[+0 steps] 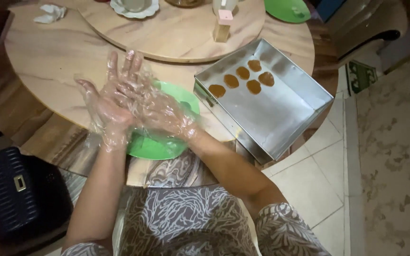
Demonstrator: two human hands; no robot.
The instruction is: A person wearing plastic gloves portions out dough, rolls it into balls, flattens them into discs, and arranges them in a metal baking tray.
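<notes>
Both my hands wear clear plastic gloves and are pressed palm to palm above a green bowl at the table's near edge. My left hand lies underneath with its fingers spread. Across it rests my right hand, fingers pointing up and left. Whether anything sits between the palms is hidden. To the right, a square metal baking tray holds several flat brown dough rounds in its far left corner.
The round marble-look table carries a raised turntable with a white cup and saucer, a small pink-topped holder, a green plate and a crumpled tissue. A dark handbag sits low at left. Tiled floor lies at right.
</notes>
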